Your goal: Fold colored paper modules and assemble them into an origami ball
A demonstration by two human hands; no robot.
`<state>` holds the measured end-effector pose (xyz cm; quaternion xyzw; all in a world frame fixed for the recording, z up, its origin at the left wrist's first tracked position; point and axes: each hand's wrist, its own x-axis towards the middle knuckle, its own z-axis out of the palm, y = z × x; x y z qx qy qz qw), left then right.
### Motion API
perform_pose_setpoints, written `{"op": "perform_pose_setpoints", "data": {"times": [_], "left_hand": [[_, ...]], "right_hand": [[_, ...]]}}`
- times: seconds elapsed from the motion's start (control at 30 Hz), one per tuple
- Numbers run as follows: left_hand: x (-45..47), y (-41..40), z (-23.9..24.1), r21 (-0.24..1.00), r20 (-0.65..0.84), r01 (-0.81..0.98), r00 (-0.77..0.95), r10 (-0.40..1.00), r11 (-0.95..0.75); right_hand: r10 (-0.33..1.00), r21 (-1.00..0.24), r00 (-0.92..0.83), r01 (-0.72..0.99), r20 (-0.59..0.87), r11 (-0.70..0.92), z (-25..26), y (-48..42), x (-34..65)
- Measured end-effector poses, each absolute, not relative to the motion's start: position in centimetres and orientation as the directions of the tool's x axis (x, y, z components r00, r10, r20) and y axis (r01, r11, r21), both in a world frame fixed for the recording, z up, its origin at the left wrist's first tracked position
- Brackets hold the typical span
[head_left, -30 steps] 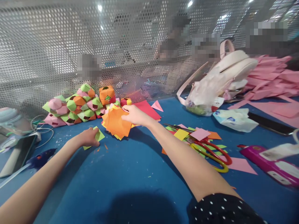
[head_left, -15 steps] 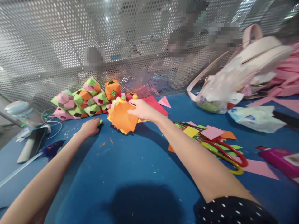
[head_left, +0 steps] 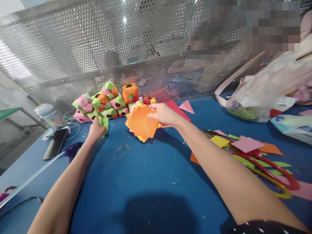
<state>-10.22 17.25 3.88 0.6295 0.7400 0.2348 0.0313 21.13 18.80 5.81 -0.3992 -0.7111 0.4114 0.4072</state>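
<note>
My right hand [head_left: 162, 113] grips the edge of a fanned stack of square papers [head_left: 142, 122], orange on top with yellow and pink edges below. Closed fingers of my left hand [head_left: 97, 129] hold a small piece of green paper [head_left: 104, 122]. Just behind my left hand sits a cluster of folded paper balls [head_left: 102, 101] in pink, green and orange. An orange folded paper cube [head_left: 130, 92] stands at the cluster's right end. Behind my right hand lies red paper [head_left: 177, 110].
Scissors with red and yellow handles [head_left: 270, 172] lie among paper scraps [head_left: 247, 144] at right. On the left are a glue gun [head_left: 72, 151], a phone [head_left: 56, 144] and a cup [head_left: 48, 115]. A perforated metal screen [head_left: 85, 42] backs the blue table [head_left: 146, 172].
The view has turned left, so things sit farther right. My left hand has raised the green paper, which shows more now. My right hand stays on the paper stack.
</note>
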Motion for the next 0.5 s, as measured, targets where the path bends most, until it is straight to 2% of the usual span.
{"op": "perform_pose_setpoints", "data": {"times": [0.1,0.27,0.43,0.5], "left_hand": [[-9.5,17.0,4.0,0.5,0.292,0.863,-0.253,0.922,0.079],[-6.2,15.7,4.4,0.618,0.311,0.785,-0.206,0.928,-0.033],[-1.3,13.1,4.2,0.629,0.353,0.764,-0.113,0.929,-0.146],[0.6,11.8,3.7,0.591,0.366,0.762,0.039,0.93,-0.265]], "right_hand": [[0.895,-0.949,-0.42,0.189,0.153,0.251,5.3,18.6,20.8],[0.853,-0.968,-0.522,0.221,-0.014,0.119,3.1,18.9,20.8],[0.833,-0.972,-0.547,0.227,-0.079,0.056,1.5,19.5,20.9],[0.827,-0.977,-0.556,0.209,-0.086,0.039,1.4,19.5,20.7]]}}
